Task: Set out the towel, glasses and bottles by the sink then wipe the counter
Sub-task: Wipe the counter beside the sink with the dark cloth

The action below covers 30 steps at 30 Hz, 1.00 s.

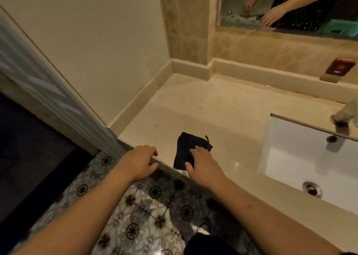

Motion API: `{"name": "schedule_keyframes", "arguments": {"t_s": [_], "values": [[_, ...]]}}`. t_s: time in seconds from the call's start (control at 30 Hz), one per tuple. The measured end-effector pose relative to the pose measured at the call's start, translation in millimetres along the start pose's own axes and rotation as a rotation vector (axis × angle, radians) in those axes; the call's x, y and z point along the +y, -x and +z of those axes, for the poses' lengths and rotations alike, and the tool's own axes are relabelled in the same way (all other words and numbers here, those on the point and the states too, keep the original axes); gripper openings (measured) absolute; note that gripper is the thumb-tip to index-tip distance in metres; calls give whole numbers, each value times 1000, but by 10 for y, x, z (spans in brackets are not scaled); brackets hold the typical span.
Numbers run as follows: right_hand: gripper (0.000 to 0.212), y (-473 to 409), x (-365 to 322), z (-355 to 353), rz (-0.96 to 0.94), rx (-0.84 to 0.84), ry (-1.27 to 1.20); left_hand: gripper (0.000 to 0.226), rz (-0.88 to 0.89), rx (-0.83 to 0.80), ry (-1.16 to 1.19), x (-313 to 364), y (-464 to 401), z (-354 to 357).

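Observation:
A small dark cloth lies crumpled on the beige counter near its front edge, left of the sink. My right hand rests flat on the cloth's near right part, fingers spread. My left hand curls loosely at the counter's front edge, left of the cloth, and holds nothing. No glasses or bottles are in view.
A white basin with a drain is set into the counter at right, a faucet above it. A red packet leans on the back ledge. A mirror hangs above. Patterned floor tiles lie below.

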State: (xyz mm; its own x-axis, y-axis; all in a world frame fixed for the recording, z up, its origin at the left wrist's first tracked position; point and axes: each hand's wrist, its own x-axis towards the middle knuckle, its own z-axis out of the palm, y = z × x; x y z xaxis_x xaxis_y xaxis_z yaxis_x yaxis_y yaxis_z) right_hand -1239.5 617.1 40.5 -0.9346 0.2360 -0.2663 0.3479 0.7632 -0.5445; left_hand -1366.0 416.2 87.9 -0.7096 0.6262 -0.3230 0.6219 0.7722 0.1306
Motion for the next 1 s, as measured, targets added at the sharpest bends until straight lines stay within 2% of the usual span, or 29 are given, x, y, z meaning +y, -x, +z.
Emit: {"name": "schedule_keyframes", "arguments": {"t_s": [0.13, 0.27, 0.53, 0.63, 0.87, 1.0], "values": [[72, -411, -28, 277, -63, 6, 141, 50, -32, -58, -61, -160, -323, -6], [78, -581, 45, 483, -13, 63, 232, 74, 2, -113, -78, -176, -651, 39], [80, -724, 178, 641, 81, 123, 226, 138, 79, -191, -172, -172, -1518, 214], [76, -694, 167, 661, 90, 174, 243, 152, 155, -207, -234, -210, -1839, 290], [74, -534, 113, 775, 460, 307, 244, 162, 360, -164, -191, -419, -2419, 360], [73, -346, 233, 740, 631, 349, 236, 169, 346, -180, -90, -559, -2683, 258]]}}
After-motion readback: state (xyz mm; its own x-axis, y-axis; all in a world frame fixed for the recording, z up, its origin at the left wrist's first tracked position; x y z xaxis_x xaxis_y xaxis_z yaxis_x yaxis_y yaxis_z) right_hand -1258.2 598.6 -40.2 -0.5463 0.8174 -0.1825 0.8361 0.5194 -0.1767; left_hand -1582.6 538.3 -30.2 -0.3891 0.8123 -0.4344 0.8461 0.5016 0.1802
